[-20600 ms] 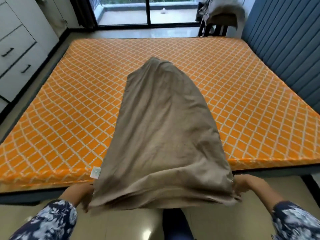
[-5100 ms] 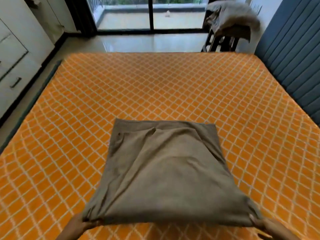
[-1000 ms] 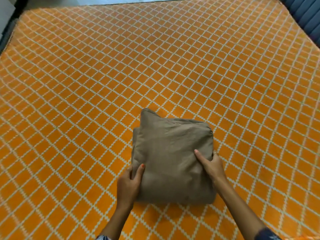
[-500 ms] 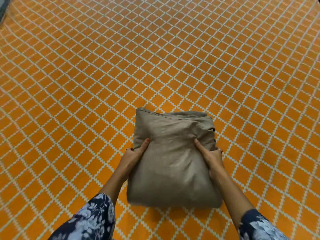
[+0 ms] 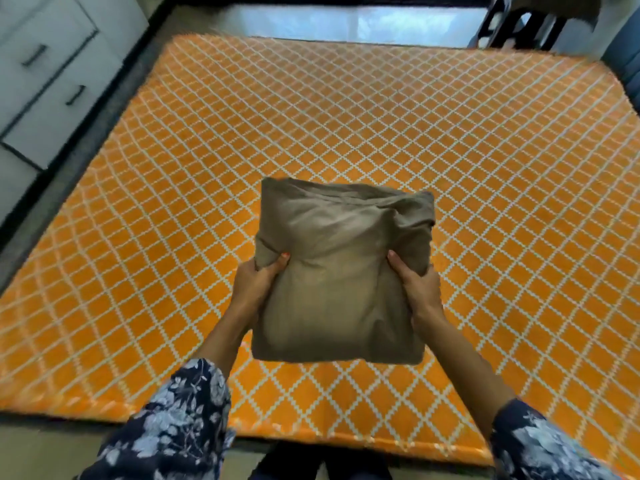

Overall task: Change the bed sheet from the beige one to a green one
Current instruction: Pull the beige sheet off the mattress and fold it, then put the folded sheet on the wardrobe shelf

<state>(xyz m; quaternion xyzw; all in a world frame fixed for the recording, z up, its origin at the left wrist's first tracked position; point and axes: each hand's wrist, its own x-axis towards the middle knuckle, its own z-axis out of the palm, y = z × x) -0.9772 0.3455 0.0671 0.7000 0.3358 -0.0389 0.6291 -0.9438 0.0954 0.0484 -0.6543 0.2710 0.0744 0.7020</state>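
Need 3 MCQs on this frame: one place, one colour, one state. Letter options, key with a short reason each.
1. Where are the drawers?
A. left of the mattress
B. right of it
C. on it

2. What colour is the mattress cover?
A. green
B. orange with white lattice
C. plain blue

3. What state is the beige sheet in?
A. spread flat
B. folded into a bundle
C. crumpled on the floor

Key: A, they stand along the left edge; B, the pattern shows all over; B, the left hand and right hand grip its sides.

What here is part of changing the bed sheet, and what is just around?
Part of the job:
- folded beige sheet
- left hand and right hand, gripping it
- orange mattress, bare

Just around:
- white drawers
- dark chair
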